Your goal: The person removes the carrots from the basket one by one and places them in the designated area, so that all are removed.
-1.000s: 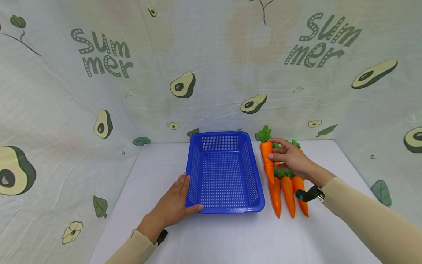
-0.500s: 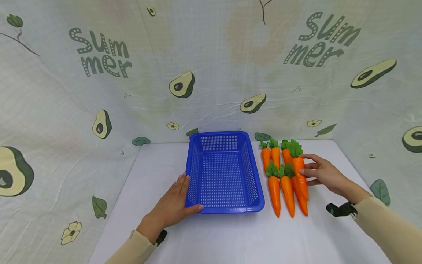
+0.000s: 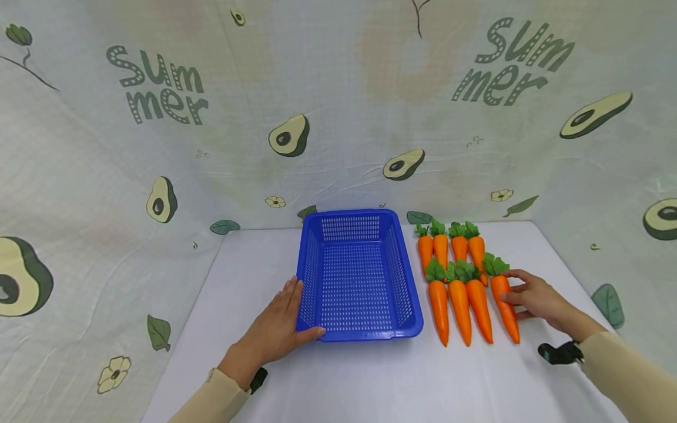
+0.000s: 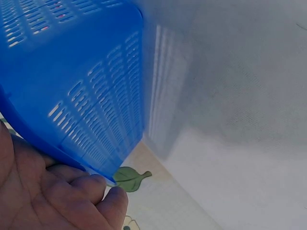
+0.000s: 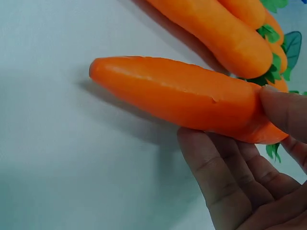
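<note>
My right hand (image 3: 540,301) pinches an orange carrot (image 3: 506,311) with a leafy green top, at the right end of the front row in the head view. In the right wrist view the thumb (image 5: 288,112) lies on the carrot's upper side and the fingers (image 5: 204,158) are below it; the tip shows a shadow on the white surface. My left hand (image 3: 270,326) rests against the left rim of a blue plastic basket (image 3: 365,336), fingers straight along it and thumb on the front-left corner. The left wrist view shows the basket's slotted wall (image 4: 96,96) above that hand.
Three carrots (image 3: 459,311) lie side by side in the front row, left of the held one. Behind them is a second row of several carrots (image 3: 441,249), tops towards the back. A white table (image 3: 370,382) carries everything; a printed cloth (image 3: 338,88) hangs around it.
My right hand has carried the carrot from beside the basket's right rim, over the other carrots, to the right end of the front row and lowered it. My left hand keeps its place.
</note>
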Motion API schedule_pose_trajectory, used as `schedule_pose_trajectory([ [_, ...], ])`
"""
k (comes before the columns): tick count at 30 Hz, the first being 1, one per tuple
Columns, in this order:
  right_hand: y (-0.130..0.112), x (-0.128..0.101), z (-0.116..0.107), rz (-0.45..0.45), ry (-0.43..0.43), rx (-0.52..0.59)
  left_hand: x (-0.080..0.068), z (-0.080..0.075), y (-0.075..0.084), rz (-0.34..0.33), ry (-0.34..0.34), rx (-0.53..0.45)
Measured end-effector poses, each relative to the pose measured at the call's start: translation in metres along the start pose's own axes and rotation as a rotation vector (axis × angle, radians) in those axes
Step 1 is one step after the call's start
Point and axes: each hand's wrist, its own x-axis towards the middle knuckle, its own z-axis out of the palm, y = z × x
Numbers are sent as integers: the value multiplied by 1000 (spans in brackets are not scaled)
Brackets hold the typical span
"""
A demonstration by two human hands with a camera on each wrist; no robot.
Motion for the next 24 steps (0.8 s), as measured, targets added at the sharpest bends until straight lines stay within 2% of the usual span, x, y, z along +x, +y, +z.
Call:
schedule_pose_trajectory([
  [8,6,5,5,-4,2,-5,2,1,-1,-4,-13,-9],
  [24,11,10,10,-4,73,-79,2,0,-3,22,-9,-20],
])
